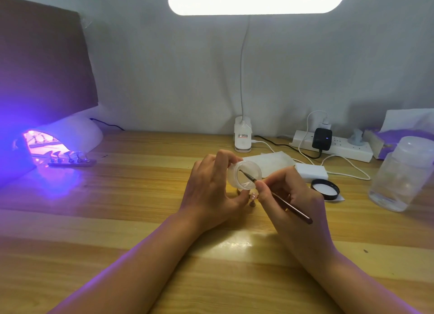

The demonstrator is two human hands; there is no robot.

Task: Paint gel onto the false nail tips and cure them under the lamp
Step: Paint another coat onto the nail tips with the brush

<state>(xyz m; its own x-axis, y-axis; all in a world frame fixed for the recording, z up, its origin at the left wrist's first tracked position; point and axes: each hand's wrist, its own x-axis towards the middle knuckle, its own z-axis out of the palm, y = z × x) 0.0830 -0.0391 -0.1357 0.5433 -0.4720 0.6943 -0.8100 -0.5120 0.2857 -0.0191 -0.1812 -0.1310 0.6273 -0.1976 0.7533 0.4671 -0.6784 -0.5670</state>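
Tissue box [397, 136] cut by right edge, nail tip [253, 197] mostly hidden

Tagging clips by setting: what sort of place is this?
Likely a home nail-art desk: glowing curing lamp, a strip of nail tips in front, a brush dipped in a gel pot.

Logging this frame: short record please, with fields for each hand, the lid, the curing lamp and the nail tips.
Left hand: holds the small clear round gel pot, tilted, mouth toward the camera
Right hand: pinches the thin dark-handled brush, tip inside the pot
Black round lid: lies on the wooden table, right of the hands
White domed curing lamp: glowing violet, far left
False nail tips: in a row on a strip by the lamp's opening
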